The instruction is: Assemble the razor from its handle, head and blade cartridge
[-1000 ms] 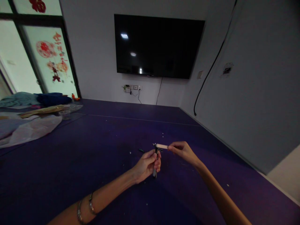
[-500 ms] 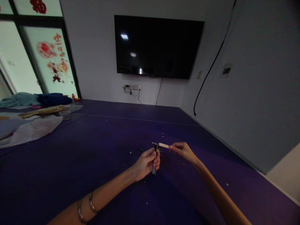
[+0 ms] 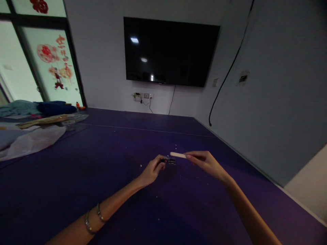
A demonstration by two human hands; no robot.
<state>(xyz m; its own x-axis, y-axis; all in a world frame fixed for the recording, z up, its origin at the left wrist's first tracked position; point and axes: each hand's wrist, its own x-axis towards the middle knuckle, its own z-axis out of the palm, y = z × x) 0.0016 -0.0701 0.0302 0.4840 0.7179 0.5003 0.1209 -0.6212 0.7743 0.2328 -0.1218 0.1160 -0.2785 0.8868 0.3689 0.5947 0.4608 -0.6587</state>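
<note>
My left hand [image 3: 152, 170] is closed around the handle of a small dark tool with a metallic head [image 3: 171, 161]. The head points right, past my fingers. What kind of tool it is I cannot make out, and most of its handle is hidden in my grip. Pinched between my right thumb and fingers is a flat, pale wooden craft stick [image 3: 178, 155] with a rounded end. My right hand [image 3: 205, 162] comes in from the right, and the stick's free end lies just above the tool's head. Whether the two touch is not clear.
Small white scraps are scattered on the dark purple floor [image 3: 114, 177]. Plastic sheeting [image 3: 38, 141], a flat brown piece [image 3: 46, 120] and folded dark cloth [image 3: 57, 107] lie to the left. A black cable [image 3: 224, 80] hangs down the right wall, and a television [image 3: 171, 51] is mounted ahead.
My left hand has turned the tool from upright to nearly level and shifted slightly left. My right hand has risen a little, bringing the stick over the tool's head.
</note>
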